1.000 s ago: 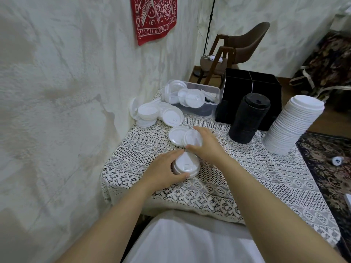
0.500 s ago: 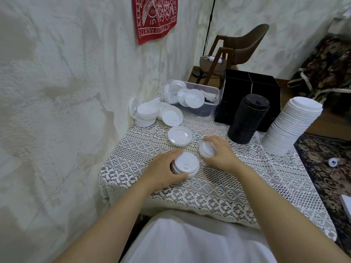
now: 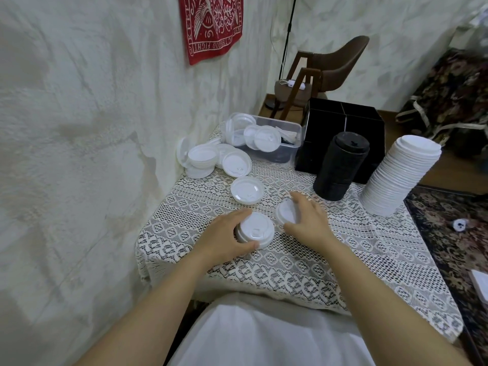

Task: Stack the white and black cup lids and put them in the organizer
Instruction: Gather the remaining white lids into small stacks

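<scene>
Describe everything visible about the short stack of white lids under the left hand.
The short stack of white lids looks like thin glossy plastic: a few round lids nested, the top one showing a raised rim and a small sip tab near its front edge. It sits flat on the lace tablecloth. The left hand grips its left side, thumb at the near edge. The right hand holds a single lid close beside it.

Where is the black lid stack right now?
Head view, right of centre: the black lid stack stands in front of the organizer, left of the tall white stack.
</scene>
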A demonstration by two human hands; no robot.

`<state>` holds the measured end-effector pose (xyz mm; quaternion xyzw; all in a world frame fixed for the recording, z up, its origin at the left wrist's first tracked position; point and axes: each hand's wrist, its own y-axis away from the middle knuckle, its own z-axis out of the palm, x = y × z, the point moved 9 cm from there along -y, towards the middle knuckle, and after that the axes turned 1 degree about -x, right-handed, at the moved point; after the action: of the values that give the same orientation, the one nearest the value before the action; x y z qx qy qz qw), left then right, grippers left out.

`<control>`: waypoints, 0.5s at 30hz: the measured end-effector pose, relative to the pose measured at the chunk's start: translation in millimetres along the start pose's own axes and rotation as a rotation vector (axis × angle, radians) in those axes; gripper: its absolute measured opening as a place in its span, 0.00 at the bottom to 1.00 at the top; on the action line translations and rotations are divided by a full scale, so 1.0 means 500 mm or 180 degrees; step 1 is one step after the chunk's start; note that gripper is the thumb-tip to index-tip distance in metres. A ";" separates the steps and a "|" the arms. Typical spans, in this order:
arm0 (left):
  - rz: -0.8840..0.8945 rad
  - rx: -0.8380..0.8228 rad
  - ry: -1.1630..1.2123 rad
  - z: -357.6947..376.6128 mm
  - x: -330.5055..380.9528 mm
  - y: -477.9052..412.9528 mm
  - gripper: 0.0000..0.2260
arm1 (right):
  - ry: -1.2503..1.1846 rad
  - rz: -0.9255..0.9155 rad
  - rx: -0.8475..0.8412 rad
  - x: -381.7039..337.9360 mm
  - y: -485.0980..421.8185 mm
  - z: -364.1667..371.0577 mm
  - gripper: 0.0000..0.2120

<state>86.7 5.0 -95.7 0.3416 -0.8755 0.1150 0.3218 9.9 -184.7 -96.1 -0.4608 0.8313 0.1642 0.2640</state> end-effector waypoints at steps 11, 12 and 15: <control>-0.0013 -0.0009 0.0008 0.002 -0.004 -0.001 0.38 | 0.0090 0.0038 0.0065 -0.003 0.014 -0.003 0.41; -0.0011 -0.0009 0.0022 0.002 -0.004 -0.002 0.38 | 0.0123 0.0010 0.0054 -0.002 0.014 -0.001 0.41; 0.0002 -0.0004 0.0020 0.002 -0.002 -0.002 0.38 | 0.0259 0.0134 0.0209 0.011 0.011 -0.002 0.44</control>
<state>87.4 4.2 -97.2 0.3407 -0.8747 0.1156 0.3247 2.7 -186.3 -98.4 -0.4405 0.8558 0.1235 0.2414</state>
